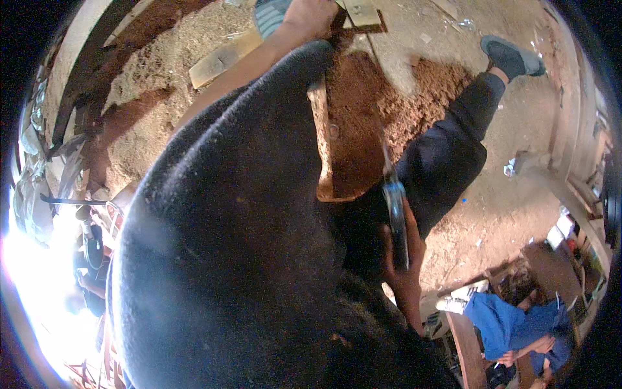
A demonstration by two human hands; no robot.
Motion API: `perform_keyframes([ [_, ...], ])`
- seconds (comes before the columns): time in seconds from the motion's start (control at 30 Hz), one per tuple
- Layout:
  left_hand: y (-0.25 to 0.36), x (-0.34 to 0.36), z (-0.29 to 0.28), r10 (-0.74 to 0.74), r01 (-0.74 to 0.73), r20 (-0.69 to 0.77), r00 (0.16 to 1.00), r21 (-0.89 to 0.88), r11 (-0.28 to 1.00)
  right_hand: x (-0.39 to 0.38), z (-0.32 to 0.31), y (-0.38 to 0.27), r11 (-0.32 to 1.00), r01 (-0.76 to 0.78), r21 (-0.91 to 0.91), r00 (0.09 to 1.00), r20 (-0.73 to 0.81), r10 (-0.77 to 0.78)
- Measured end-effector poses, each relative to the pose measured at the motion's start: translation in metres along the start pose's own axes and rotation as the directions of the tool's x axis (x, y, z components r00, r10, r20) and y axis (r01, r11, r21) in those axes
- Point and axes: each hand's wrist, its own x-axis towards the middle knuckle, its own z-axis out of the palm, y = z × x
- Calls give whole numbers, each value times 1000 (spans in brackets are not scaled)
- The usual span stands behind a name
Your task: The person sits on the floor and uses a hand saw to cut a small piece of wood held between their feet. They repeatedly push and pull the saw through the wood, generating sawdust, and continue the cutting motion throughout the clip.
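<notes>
At the top edge, my left hand (310,16) grips something I cannot make out, beside a small pale wooden block (360,13). My right hand (405,256) is closed around the metallic, bluish handle of a long, thin tool (394,198), whose blurred shaft runs up toward the block. Left of that shaft lies a brown wooden board (350,149) with a pale, rough edge, against my dark-clothed body and leg. Loose reddish-brown shavings (427,91) lie right of it.
A loose wooden piece (220,61) lies on the dusty floor (136,129) beside my left arm. My sandalled foot (512,55) is at upper right. Another person in blue clothing (512,324) is at lower right among boards (463,350). A bright opening with clutter is at left.
</notes>
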Motion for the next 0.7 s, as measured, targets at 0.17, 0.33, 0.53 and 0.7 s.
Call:
perform_keyframes([
  [0.17,-4,22,8,-32,33,100,995,-8,999,70,30,-19,986,-138,93,990,36,135],
  [0.33,-11,14,7,20,-23,-31,999,-89,996,6,15,6,995,24,100,996,-93,-15],
  [0.53,-3,22,-12,0,13,218,976,-55,998,81,39,3,952,-197,235,980,29,196],
  [0.7,6,22,-7,32,-37,129,991,32,999,30,22,12,986,-50,160,994,-87,64],
])
